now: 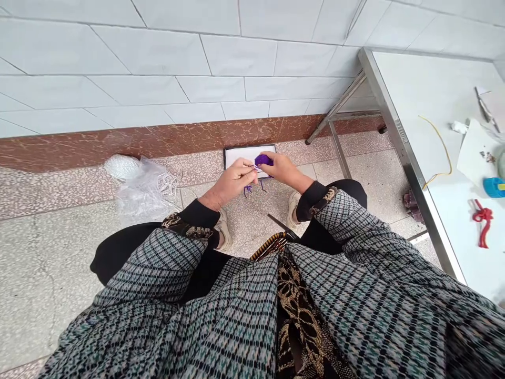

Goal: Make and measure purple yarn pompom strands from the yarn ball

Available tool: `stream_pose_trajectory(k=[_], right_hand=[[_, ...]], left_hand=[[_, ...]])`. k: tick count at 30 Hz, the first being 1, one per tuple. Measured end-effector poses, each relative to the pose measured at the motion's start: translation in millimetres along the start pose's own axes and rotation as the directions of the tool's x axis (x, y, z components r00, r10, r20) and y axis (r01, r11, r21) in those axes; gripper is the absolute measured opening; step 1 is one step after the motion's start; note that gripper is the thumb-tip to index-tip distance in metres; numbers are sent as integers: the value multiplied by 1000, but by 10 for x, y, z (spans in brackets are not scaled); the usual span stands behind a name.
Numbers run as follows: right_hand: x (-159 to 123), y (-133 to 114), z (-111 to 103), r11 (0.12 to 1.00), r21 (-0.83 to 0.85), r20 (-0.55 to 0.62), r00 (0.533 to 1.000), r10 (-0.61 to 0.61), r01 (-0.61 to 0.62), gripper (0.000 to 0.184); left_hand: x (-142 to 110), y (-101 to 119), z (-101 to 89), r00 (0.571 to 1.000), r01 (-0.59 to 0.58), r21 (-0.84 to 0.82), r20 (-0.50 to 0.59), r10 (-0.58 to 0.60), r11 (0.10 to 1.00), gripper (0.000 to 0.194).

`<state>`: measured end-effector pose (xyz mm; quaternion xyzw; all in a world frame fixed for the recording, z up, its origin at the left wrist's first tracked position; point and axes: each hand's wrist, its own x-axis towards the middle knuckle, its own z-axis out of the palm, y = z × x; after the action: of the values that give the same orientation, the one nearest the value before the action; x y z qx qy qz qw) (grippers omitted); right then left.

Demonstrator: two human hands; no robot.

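My left hand (240,177) is closed, its fingertips pinching what looks like a thin purple strand. Close beside it, my right hand (284,169) is closed around a small bundle of purple yarn (262,159), which shows above the thumb. The fingertips of both hands nearly meet, and the fine detail between them is too small to make out. Short purple yarn ends (248,190) hang or lie just below the hands. Behind them, a white rectangular board or shallow tray (233,153) with a dark rim lies on the floor near the wall.
On the floor at left are a white yarn ball (121,167), a clear plastic bag (144,195) and loose white cord (169,184). A dark, blade-like tool (281,223) shows between my feet. At right, a metal-edged table (406,152) bears yellow cord (447,150) and red cord (482,223).
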<state>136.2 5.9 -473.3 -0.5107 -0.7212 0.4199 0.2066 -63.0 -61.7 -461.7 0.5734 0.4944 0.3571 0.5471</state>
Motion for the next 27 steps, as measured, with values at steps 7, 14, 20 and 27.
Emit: stream_pose_trajectory(k=[7, 14, 20, 27], right_hand=[[-43, -56, -86, 935, 355, 401, 901, -162, 10, 21], [-86, -31, -78, 882, 471, 536, 802, -264, -25, 36], [-108, -98, -60, 888, 458, 491, 845, -211, -44, 29], [-118, -190, -59, 876, 458, 342, 940, -19, -149, 14]], left_hand=[[65, -41, -9, 972, 124, -482, -119, -205, 867, 46], [129, -36, 50, 960, 160, -442, -139, -243, 883, 26], [230, -74, 132, 933, 131, -288, -288, -216, 949, 17], [249, -101, 169, 943, 202, -216, -221, -249, 955, 29]])
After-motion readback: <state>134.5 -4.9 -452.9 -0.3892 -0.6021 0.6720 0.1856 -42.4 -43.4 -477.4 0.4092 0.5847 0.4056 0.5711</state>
